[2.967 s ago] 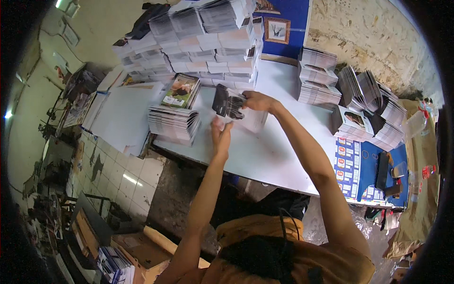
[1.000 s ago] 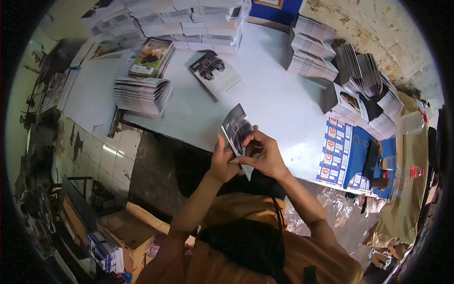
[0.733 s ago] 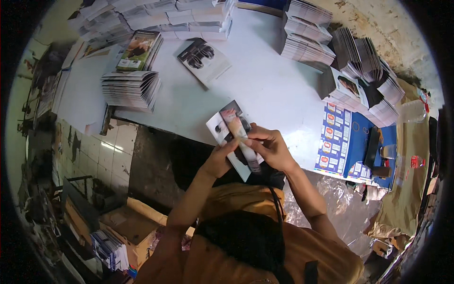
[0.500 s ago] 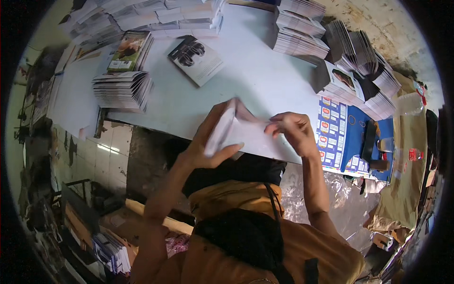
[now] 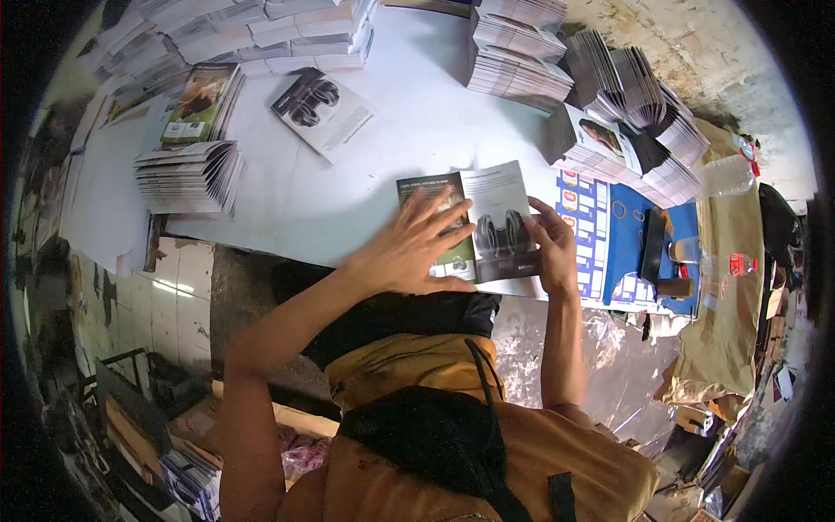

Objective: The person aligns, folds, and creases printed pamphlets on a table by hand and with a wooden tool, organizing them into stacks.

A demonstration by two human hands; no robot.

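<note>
A printed booklet (image 5: 502,193) lies at the table's near edge in front of me, its outer faces upward. One half is dark with a brown and green picture; the other is grey with black headphones on it. My left hand (image 5: 416,242) rests on the dark half, palm down and fingers spread. The right edge of the booklet is pinched between the thumb and fingers of my right hand (image 5: 554,248). Farther off to the left, a similar booklet (image 5: 317,113) lies alone, headphone picture up.
The pale table (image 5: 409,96) carries stacks of folded booklets (image 5: 187,178) at left, large piles of paper (image 5: 287,39) at far left, and more stacks (image 5: 522,74) at far right. Beside my right hand are a blue printed sheet (image 5: 581,230), a black bar (image 5: 651,252) and a clear bottle (image 5: 729,176).
The white sheet between my hands has become a booklet lying flat with printed faces up. My left hand went from gripping its side to spreading over it. The view shifted slightly right.
</note>
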